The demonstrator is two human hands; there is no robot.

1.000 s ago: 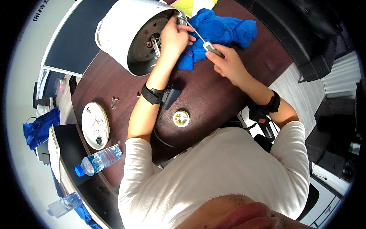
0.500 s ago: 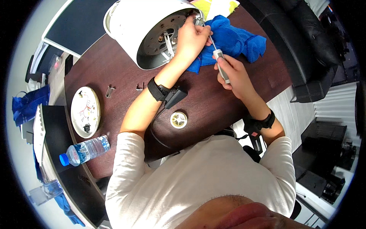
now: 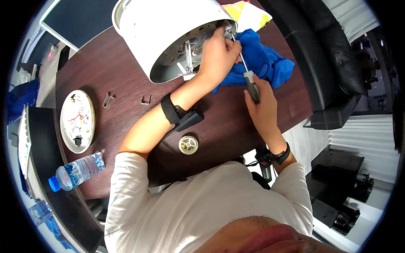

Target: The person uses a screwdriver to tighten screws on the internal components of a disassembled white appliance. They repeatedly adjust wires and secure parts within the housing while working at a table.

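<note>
A large white round appliance shell (image 3: 164,29) lies tipped on its side on the dark brown table (image 3: 118,63), its open underside facing me with metal parts inside. My left hand (image 3: 217,55) grips its lower rim by the opening. My right hand (image 3: 261,103) holds a screwdriver (image 3: 249,80) by its grey and black handle, the thin shaft running up to the rim beside my left fingers. A crumpled blue cloth (image 3: 265,61) lies under the shell's right side, behind both hands.
A white round plate with wiring (image 3: 77,120) lies at the table's left, with two small metal clips (image 3: 108,100) (image 3: 146,100) near it. A small round part (image 3: 188,144) sits by my left elbow. A water bottle (image 3: 78,170) lies at the front left edge. A black sofa (image 3: 325,63) stands at right.
The view has shifted and drawn closer. My right hand has turned the screwdriver more upright, its tip staying at the shell's rim beside my left hand.
</note>
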